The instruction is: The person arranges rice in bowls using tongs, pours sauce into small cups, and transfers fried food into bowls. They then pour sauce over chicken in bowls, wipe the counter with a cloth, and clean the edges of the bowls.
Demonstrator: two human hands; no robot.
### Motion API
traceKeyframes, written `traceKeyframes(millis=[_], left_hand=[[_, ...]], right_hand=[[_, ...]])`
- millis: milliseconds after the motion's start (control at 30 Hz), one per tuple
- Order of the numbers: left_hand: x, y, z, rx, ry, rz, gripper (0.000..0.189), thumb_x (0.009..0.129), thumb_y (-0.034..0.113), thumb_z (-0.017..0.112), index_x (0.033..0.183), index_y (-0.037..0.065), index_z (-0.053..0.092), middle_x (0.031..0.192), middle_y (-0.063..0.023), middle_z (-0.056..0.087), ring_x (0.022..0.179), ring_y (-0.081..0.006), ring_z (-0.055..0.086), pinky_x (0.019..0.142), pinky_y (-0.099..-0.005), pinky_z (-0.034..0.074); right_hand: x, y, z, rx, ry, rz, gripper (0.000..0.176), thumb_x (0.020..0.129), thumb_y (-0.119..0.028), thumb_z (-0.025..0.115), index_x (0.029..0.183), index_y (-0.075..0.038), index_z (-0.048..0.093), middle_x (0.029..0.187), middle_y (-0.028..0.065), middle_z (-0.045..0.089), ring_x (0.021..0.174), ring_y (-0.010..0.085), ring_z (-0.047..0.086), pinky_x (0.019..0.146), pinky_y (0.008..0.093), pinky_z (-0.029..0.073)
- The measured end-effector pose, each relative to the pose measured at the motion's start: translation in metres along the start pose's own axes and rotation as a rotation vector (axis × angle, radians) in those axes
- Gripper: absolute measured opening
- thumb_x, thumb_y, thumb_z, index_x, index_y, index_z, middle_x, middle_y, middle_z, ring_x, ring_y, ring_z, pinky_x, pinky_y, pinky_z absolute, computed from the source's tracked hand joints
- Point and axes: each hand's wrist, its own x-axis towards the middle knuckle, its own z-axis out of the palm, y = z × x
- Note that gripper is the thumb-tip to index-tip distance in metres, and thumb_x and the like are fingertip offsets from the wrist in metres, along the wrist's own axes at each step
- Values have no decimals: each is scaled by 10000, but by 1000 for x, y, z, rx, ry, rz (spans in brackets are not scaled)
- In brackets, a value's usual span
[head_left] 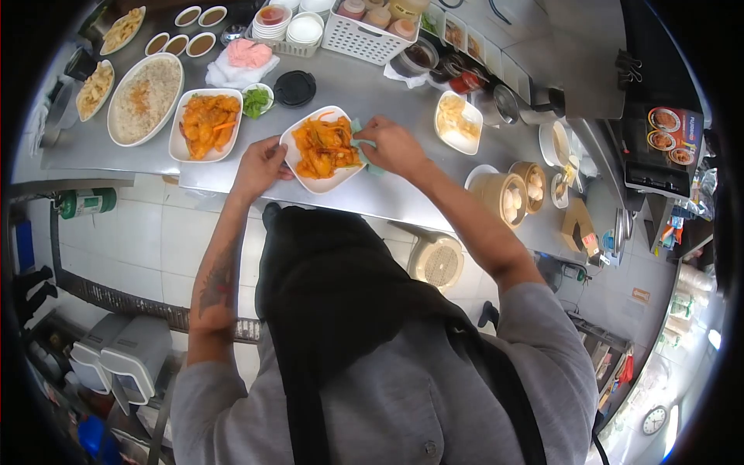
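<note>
A white square-cornered plate [319, 184] of orange-sauced food [324, 147] sits near the counter's front edge, between my hands. My left hand [263, 165] grips its left rim between thumb and fingers. At the opposite rim, my right hand [389, 145] pinches a pale green cloth [373, 157] that touches the plate's edge. A second white dish [205, 153] with similar orange food stands to the left. Behind the two dishes are a small bowl of chopped greens [256, 102] and a black round lid [294, 88].
On the left is a large oval plate of rice [145, 101], with sauce cups [201, 44] behind it. A pink cloth [249, 53] and a white basket [361, 39] stand at the back. Rightward are a plate of pale food [459, 122] and bamboo steamers [500, 198]. A stool [436, 261] is below the counter.
</note>
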Motion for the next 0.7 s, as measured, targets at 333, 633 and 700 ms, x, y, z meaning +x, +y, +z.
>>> traceKeyframes(millis=[333,633,700], left_hand=[[-4,-8,-6,-127,-46,-58,316,1057,178,526,1272,-51,567,968,-144,715,721,-174,726,689,-285,634],[-17,4,-2,-107,-16,-96,359,1056,184,528,1340,-36,509,974,-155,710,760,-191,735,728,-290,638],[-19,7,-2,-113,-8,-119,352,1057,179,523,1342,-27,513,965,-146,710,784,-196,738,735,-292,638]], right_hand=[[-32,50,-44,1382,-168,730,401,987,-244,587,1316,-15,587,1186,101,696,1020,263,703,924,402,538],[-53,41,6,-137,207,199,557,893,-306,710,1394,-121,552,1379,223,538,1203,383,583,971,440,513],[-60,55,42,-190,219,165,569,884,-307,716,1399,-132,550,1405,215,518,1234,371,562,977,435,511]])
